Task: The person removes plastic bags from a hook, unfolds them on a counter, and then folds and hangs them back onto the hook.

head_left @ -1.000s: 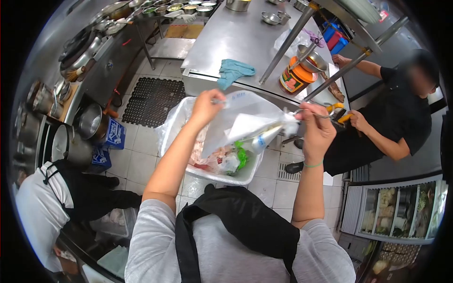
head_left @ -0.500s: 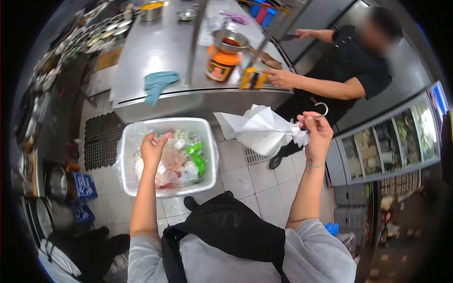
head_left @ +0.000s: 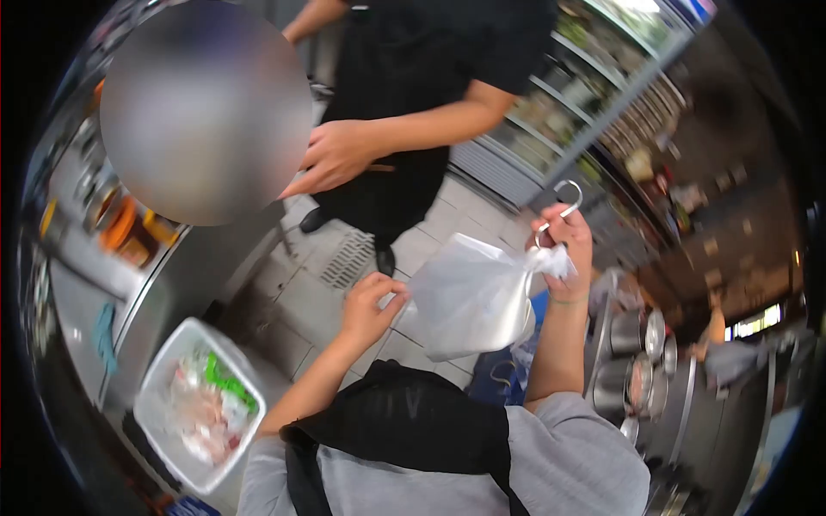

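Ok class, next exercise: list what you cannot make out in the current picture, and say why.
- Head view: what the white bag contains, behind cloudy plastic.
- Head view: whether the left hand touches the bag, smeared by blur.
- Head view: the co-worker's head and second hand, covered by the round blur.
- Head view: the orange-lidded jar's label wording, too small and blurred.
- Head view: the tub's bottom, under its contents.

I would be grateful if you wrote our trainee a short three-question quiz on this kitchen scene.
1. Which hand holds the metal hook?
2. True or false: the green plastic lies outside the white bin.
3. Which part of the pale bag is nearest the hook? A) its wide end; B) its gathered neck; C) its lowest corner.

Key: 1: the right hand; 2: false; 3: B.
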### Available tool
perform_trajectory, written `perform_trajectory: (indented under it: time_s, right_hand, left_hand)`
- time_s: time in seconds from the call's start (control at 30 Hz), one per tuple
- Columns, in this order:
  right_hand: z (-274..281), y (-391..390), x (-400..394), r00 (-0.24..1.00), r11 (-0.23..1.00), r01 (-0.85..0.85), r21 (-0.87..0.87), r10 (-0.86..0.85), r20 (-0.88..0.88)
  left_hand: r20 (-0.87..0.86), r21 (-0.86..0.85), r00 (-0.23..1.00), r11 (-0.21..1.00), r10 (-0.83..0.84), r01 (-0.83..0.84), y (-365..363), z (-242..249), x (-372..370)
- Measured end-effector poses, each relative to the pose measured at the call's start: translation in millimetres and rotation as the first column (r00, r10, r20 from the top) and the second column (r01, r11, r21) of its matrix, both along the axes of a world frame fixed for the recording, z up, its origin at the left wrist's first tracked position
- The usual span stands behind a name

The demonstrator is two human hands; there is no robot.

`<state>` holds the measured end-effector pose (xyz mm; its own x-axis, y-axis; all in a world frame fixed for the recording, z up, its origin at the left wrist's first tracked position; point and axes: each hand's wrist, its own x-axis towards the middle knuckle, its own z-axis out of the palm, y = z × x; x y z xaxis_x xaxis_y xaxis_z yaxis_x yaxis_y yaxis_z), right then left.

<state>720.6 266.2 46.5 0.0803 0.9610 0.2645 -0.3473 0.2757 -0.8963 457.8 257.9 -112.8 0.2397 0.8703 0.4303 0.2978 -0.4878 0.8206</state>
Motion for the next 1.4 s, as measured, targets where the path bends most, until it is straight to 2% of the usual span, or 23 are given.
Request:
perform_trajectory:
  time_s: [0.07, 0.13, 0.2, 0.23, 0.33, 0.37, 0.47, 0.5, 0.57, 0.67, 0.7, 0.8, 0.83, 0.93, 1.03, 1.07, 1.13, 1.23, 1.27, 1.33, 1.37, 1.4]
  right_hand:
    - [-3, 0, 43, 0.984, 0.985, 0.173, -0.013, -0.172, 0.052]
    - [0, -3, 76, 0.958, 0.961, 0.276, -0.028, -0.273, 0.094]
    - [5, 4, 109, 0.887, 0.898, 0.429, 0.092, -0.439, 0.141]
    - [9, 9, 125, 0.843, 0.857, 0.493, 0.150, -0.513, 0.162]
    - [33, 32, 185, 0.609, 0.684, 0.634, 0.361, -0.729, 0.312]
    - [40, 41, 199, 0.599, 0.670, 0.656, 0.348, -0.742, 0.300]
    - [46, 73, 251, 0.667, 0.689, 0.654, 0.313, -0.720, 0.191]
    - [46, 83, 268, 0.710, 0.712, 0.627, 0.317, -0.689, 0.143]
    - [45, 101, 302, 0.700, 0.698, 0.648, 0.305, -0.704, 0.122]
    - [48, 129, 351, 0.708, 0.702, 0.654, 0.280, -0.699, 0.100]
    - [45, 138, 365, 0.715, 0.709, 0.648, 0.278, -0.692, 0.099]
    - [33, 160, 400, 0.710, 0.708, 0.672, 0.217, -0.699, 0.082]
    - [30, 168, 406, 0.701, 0.697, 0.689, 0.201, -0.711, 0.062]
    - [28, 191, 432, 0.623, 0.617, 0.759, 0.209, -0.781, 0.041]
    - [26, 212, 480, 0.493, 0.514, 0.821, 0.248, -0.858, 0.145]
    - [25, 218, 494, 0.436, 0.469, 0.845, 0.256, -0.882, 0.177]
    - [19, 228, 530, 0.470, 0.496, 0.828, 0.261, -0.868, 0.156]
    - [22, 230, 579, 0.466, 0.516, 0.836, 0.187, -0.848, 0.253]
    - [27, 236, 598, 0.502, 0.542, 0.814, 0.211, -0.838, 0.216]
    - [28, 245, 633, 0.573, 0.593, 0.770, 0.235, -0.805, 0.155]
    - [29, 252, 653, 0.575, 0.588, 0.775, 0.231, -0.808, 0.127]
    - [28, 263, 673, 0.541, 0.553, 0.798, 0.238, -0.833, 0.118]
  left_hand:
    - [0.076, -0.054, 0.993, 0.994, -0.092, 0.096, 23, -11, 68]
    - [0.116, -0.123, 0.976, 0.973, -0.184, 0.198, 40, -14, 126]
    - [0.104, -0.184, 0.956, 0.939, -0.275, 0.290, 63, -10, 181]
    - [0.182, -0.197, 0.911, 0.894, -0.369, 0.402, 77, -19, 207]
    - [0.222, -0.223, 0.868, 0.843, -0.444, 0.489, 115, -23, 294]
    - [0.314, -0.121, 0.837, 0.856, -0.448, 0.503, 123, -18, 311]
    - [0.315, -0.205, 0.868, 0.865, -0.384, 0.457, 167, 4, 348]
    - [0.255, -0.138, 0.864, 0.868, -0.434, 0.477, 186, 8, 357]
    - [0.125, 0.004, 0.845, 0.852, -0.519, 0.523, 232, 17, 371]
    - [0.221, 0.085, 0.860, 0.888, -0.459, 0.452, 295, 39, 400]
    - [0.182, 0.072, 0.905, 0.923, -0.386, 0.379, 313, 50, 410]
    - [0.326, 0.364, 0.918, 0.926, -0.225, 0.098, 351, 75, 456]
    - [0.307, 0.440, 0.932, 0.897, -0.192, 0.040, 360, 76, 473]
    - [0.198, 0.674, 0.945, 0.736, -0.261, 0.062, 374, 43, 529]
    - [0.070, 0.695, 0.868, 0.648, -0.491, 0.311, 377, -15, 588]
    - [0.026, 0.654, 0.854, 0.654, -0.520, 0.379, 380, -17, 605]
    - [-0.062, 0.544, 0.818, 0.668, -0.571, 0.508, 386, -19, 643]
    - [-0.078, 0.178, 0.792, 0.773, -0.606, 0.609, 425, -4, 712]
    - [-0.023, 0.043, 0.746, 0.744, -0.666, 0.666, 443, 4, 739]
    - [0.114, -0.247, 0.652, 0.614, -0.750, 0.750, 469, 8, 786]
    - [0.065, -0.206, 0.630, 0.607, -0.774, 0.767, 480, 8, 808]
    - [0.026, -0.119, 0.686, 0.679, -0.727, 0.724, 486, 10, 829]
